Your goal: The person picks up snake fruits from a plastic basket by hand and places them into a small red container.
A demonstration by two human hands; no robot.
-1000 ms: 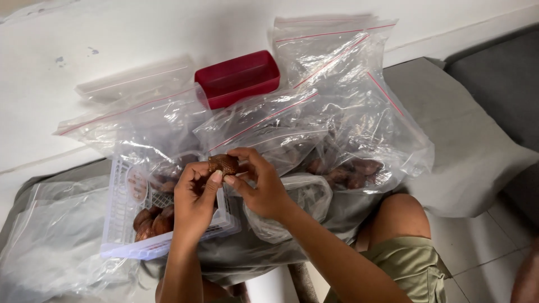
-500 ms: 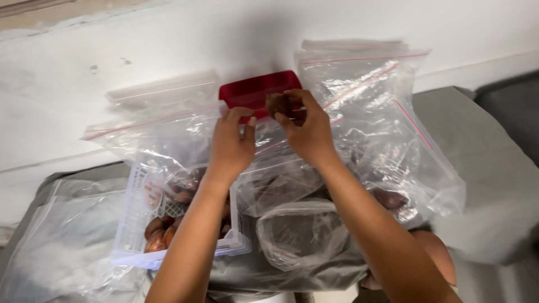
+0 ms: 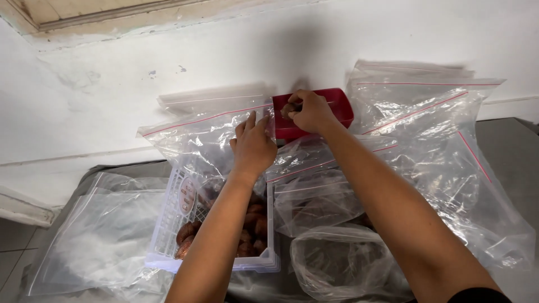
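Holding a brown fruit (image 3: 288,109) pinched in our right hand (image 3: 312,112) over the red tub (image 3: 337,106), we should lower gently while our left hand (image 3: 254,147), fingers spread, steadies the clear bag (image 3: 196,140).

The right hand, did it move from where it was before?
Yes. The right hand went up from the white basket to the red container by the wall.

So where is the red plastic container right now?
In the head view, the red plastic container sits upper centre against the white wall, among clear zip bags, with the right hand at its rim.
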